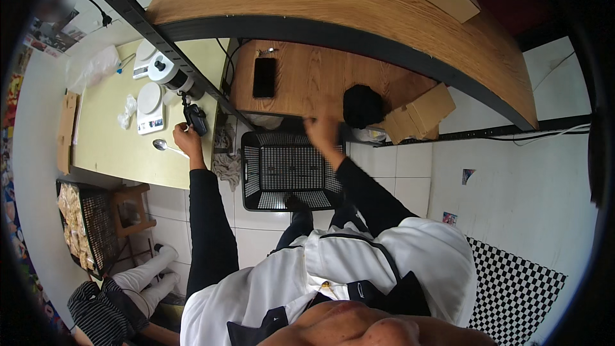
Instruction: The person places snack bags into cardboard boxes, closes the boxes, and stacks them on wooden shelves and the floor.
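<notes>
One black device [196, 120] lies on the yellow table [106, 134] at one o'clock from the curled left hand [185, 138], a metal spoon [160, 145] just beside that hand at nine; I cannot tell what it pinches. Blurred, the right hand [323, 129] shows at the black basket's one o'clock, grip unclear.

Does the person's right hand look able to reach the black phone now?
Probably yes. The right hand is near the edge of the wooden shelf, and only bare wood shows between it and the black phone. Blur hides the hand's grip.
</notes>
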The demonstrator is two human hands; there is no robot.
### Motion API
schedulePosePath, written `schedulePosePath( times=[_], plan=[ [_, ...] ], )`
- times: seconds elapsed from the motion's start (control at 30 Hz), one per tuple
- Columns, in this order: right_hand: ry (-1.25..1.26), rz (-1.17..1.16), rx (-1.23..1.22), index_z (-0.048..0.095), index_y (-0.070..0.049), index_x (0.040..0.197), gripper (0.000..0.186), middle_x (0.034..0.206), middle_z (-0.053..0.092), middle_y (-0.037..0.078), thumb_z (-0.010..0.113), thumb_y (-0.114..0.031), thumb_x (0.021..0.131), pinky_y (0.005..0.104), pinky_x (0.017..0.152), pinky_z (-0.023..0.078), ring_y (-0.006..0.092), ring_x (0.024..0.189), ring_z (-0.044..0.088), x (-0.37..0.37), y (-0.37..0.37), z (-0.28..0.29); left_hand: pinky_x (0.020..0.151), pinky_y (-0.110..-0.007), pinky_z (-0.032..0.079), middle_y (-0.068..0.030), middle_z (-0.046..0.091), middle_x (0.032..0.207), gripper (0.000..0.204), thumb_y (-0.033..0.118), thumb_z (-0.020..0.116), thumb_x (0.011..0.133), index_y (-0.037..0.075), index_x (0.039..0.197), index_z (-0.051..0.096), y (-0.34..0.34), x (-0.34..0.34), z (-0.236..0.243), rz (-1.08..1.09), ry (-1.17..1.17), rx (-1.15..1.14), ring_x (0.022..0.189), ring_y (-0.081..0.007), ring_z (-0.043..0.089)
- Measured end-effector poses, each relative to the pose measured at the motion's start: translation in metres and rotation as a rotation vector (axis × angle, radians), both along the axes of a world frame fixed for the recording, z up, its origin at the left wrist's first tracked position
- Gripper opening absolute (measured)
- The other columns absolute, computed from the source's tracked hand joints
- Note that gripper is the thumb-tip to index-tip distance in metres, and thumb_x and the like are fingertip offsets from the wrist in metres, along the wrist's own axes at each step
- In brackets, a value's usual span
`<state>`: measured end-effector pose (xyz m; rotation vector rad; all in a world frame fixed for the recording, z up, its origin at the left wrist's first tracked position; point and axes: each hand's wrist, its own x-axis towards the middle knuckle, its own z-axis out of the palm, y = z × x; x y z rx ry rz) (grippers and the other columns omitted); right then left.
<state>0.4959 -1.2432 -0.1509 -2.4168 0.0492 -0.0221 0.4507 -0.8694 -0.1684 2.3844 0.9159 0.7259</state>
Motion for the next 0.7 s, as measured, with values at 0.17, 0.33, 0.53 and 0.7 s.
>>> schedulePosePath(
  times=[0.17,0.33,0.53,0.7],
  plan=[
    [0.017,-0.198,-0.547,0.017,-0.01,0.141,0.104,0.14,0.023,0.022,0.08,-0.035,0.062,0.0522,0.094,0.034,0.041,0.128,0.024,0.033,-0.089,0.0,0.069,-0.037,0.046,-0.0142,0.06,0.081,0.021,0.005,0.067,0.073,-0.001,0.092,0.06,0.019,0.0,-0.021,-0.021,-0.081,-0.043,0.073,-0.0286,0.058],
    [0.162,-0.167,-0.624,0.015,-0.013,0.142,0.105,0.135,0.032,0.023,0.08,-0.032,0.062,0.0488,0.091,0.04,0.0418,0.115,0.043,0.056,-0.112,-0.019,0.071,-0.036,0.046,-0.0155,0.06,0.088,0.022,0.008,0.066,0.077,-0.001,0.096,0.059,0.009,-0.002,-0.003,0.0,-0.122,-0.006,0.079,-0.0279,0.058],
    [0.071,-0.27,-0.326,0.031,-0.006,0.135,0.086,0.124,0.047,0.023,0.076,-0.017,0.063,0.0412,0.09,0.045,0.0369,0.108,0.053,0.073,-0.131,-0.015,0.072,-0.035,0.045,-0.0146,0.059,0.095,0.023,0.005,0.061,0.078,0.0,0.1,0.059,-0.053,-0.033,0.02,-0.146,-0.261,-0.015,0.087,-0.027,0.056],
    [0.114,-0.152,0.126,0.04,0.0,0.128,0.073,0.125,0.048,0.02,0.071,-0.01,0.063,0.0371,0.094,0.042,0.0331,0.11,0.052,0.046,-0.113,-0.015,0.075,-0.03,0.046,-0.0118,0.058,0.099,0.036,0.012,0.066,0.079,0.001,0.111,0.055,-0.163,-0.066,0.024,-0.47,-0.1,-0.376,0.088,-0.0196,0.056]
  ],
)
